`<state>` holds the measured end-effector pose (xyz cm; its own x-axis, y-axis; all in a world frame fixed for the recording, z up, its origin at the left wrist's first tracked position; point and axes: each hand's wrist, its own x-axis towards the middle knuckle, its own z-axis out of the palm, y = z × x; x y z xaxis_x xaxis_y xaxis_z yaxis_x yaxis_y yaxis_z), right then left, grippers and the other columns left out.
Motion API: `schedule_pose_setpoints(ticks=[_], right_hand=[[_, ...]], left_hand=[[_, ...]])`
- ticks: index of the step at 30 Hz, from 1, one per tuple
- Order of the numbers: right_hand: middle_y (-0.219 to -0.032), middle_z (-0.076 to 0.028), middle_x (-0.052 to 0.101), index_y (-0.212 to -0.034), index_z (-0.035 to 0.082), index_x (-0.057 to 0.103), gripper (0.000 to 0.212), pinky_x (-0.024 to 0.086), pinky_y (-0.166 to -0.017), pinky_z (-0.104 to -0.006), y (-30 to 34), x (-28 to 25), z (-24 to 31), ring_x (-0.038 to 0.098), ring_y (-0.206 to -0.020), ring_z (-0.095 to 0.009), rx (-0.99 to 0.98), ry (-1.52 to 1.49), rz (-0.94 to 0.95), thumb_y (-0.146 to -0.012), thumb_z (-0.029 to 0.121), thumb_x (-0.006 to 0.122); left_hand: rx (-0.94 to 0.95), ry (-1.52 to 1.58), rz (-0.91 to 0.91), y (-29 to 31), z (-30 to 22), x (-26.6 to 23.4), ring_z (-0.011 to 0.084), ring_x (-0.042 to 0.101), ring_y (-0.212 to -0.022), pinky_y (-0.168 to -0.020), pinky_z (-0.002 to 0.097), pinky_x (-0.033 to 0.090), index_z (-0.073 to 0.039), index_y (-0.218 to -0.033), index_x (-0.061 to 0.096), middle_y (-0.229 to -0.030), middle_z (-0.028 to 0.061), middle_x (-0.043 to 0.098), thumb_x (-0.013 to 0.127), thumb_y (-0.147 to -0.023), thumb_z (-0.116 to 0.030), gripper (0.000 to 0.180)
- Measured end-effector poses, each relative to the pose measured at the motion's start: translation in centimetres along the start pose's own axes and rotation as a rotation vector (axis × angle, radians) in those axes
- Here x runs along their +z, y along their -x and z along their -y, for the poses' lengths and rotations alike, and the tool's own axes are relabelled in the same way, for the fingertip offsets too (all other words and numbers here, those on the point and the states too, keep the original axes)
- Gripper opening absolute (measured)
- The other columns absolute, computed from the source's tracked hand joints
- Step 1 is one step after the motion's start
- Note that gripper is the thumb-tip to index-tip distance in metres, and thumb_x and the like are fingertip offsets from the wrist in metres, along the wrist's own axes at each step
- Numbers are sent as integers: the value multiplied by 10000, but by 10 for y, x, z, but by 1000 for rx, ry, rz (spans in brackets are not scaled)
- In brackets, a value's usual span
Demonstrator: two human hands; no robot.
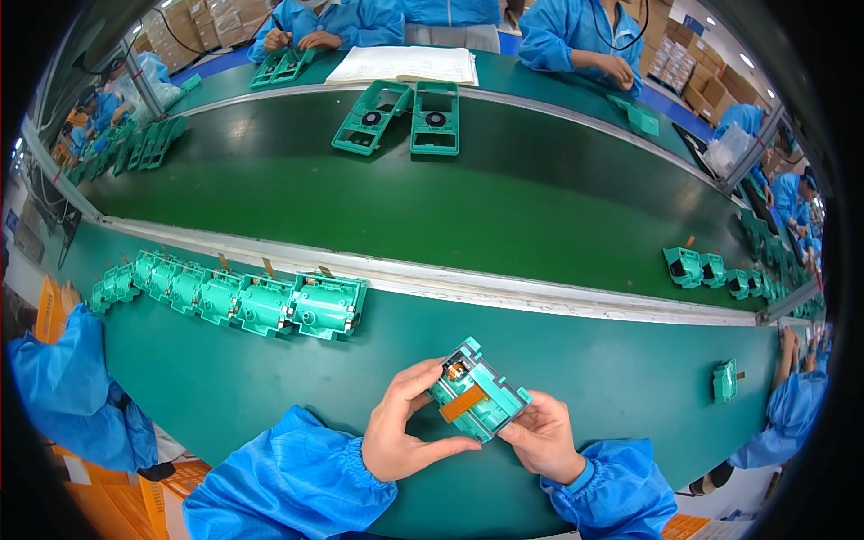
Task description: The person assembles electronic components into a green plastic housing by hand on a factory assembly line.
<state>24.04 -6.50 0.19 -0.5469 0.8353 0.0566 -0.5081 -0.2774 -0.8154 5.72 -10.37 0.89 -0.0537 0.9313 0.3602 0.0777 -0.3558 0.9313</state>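
Between my two hands, above the green tabletop, is a teal plastic housing (492,407), held tilted. An orange-brown flat ribbon cable (463,403) lies across its face, and a round coppery part (456,371) shows near its upper left corner. My left hand (403,423) grips its left side, with the thumb along the lower edge and the fingers at the upper left. My right hand (545,436) pinches the lower right corner. The fingertips behind the housing are hidden. A row of similar teal housings (326,304) stands on the table to the left, several with ribbon cables sticking up.
A white-edged rail (450,281) separates my table from the green conveyor belt (378,207). Two teal frames (436,119) with round black parts lie on the belt. More housings (684,267) line its right end; one housing (724,382) sits on my table's right. Co-workers in blue sleeves (567,40) surround the line.
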Motion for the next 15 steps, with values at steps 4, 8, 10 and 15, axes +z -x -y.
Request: schedule_pose_setpoints(ticks=[4,8,10,15], right_hand=[[-1082,-177,549,-1196,-4,437,433,447,-856,-353,1,0,0,538,-1004,-224,5,10,-17,-787,-84,551],[-1082,-174,550,-1181,-33,440,408,450,-848,-340,-2,4,1,540,-1002,-218,22,13,-32,-790,-85,546],[-1074,-170,555,-1172,-43,443,397,454,-841,-334,-2,4,1,545,-992,-215,0,38,-25,-791,-79,548],[-1035,-159,578,-1162,-57,449,377,463,-817,-311,-1,9,4,561,-951,-193,-51,129,-32,-800,-59,552]], left_hand=[[23,-46,32,-2,-3,-1,336,413,-1156,-865,409,464,-25,-1269,282,-1274,227,328,792,-593,-107,851],[6,-136,39,-1,-5,1,343,416,-1149,-869,422,457,7,-1286,238,-1263,239,332,809,-573,-150,927],[-14,-134,35,1,-4,2,343,418,-1148,-869,426,456,19,-1286,229,-1262,241,332,815,-565,-170,948],[-152,-61,37,0,-9,6,314,425,-1144,-906,438,410,16,-1306,191,-1244,221,362,792,-610,-145,933]])
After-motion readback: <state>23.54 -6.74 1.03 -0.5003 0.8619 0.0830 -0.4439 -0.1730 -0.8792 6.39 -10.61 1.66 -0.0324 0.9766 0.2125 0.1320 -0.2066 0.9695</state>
